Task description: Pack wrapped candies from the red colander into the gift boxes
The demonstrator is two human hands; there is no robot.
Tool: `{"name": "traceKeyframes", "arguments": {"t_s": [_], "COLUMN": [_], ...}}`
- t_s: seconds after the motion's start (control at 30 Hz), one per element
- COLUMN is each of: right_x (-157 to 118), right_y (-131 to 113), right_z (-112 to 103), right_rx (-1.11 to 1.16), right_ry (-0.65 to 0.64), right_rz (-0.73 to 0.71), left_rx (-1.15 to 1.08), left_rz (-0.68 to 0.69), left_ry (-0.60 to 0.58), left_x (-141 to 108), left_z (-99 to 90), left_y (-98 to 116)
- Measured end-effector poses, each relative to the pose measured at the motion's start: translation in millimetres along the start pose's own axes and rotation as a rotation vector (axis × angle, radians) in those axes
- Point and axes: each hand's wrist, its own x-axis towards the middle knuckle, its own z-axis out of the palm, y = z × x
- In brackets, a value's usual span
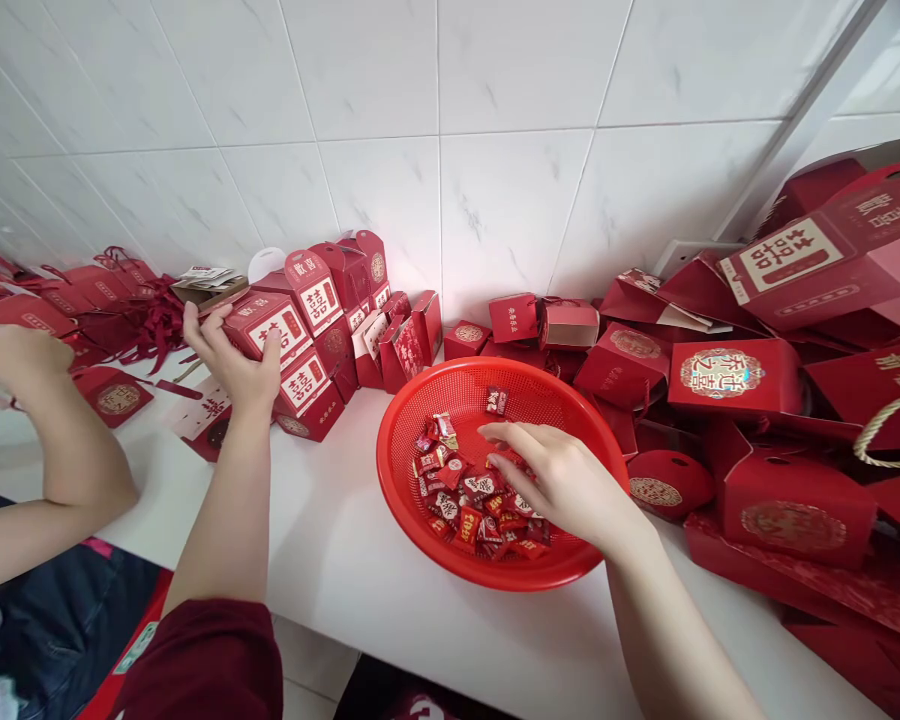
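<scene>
My left hand (238, 362) grips a red gift box (268, 308) with a white panel and a red double-happiness character, at the front of a stack of similar boxes (321, 290) against the wall. My right hand (559, 475) hovers over a round red plastic basket (412, 555), its fingers apart and curved downward with nothing seen between them. Wrapped red candies (469, 522) lie heaped in the basket's near and left part. The palm hides some candies.
A co-worker's hand (26, 360) works at the far left, near red boxes with ribbons (120, 290). A large pile of red boxes (735, 375) fills the right side. Small red bags (514, 318) line the tiled wall behind the basket.
</scene>
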Motion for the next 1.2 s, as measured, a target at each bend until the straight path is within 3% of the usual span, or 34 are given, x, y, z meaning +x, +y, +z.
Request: {"name": "traceKeyframes", "arguments": {"t_s": [0.3,0.43,0.73,1.2], "right_x": [-1,0,0,-1], "right_y": [3,5,4,3], "right_z": [-2,-2,-1,-7], "right_rx": [-0.008,-0.023,-0.027,-0.037], "right_ry": [0.009,-0.001,-0.011,-0.019], "right_rz": [-0.002,0.016,0.013,0.044], "left_rx": [0.026,0.068,0.092,0.253], "left_rz": [0.049,0.090,0.056,-0.014], "left_ry": [0.075,-0.002,0.010,-0.013], "left_x": [8,6,2,2], "left_z": [-11.0,-16.2,-3.1,0.9], "left_y": [14,16,8,14]}}
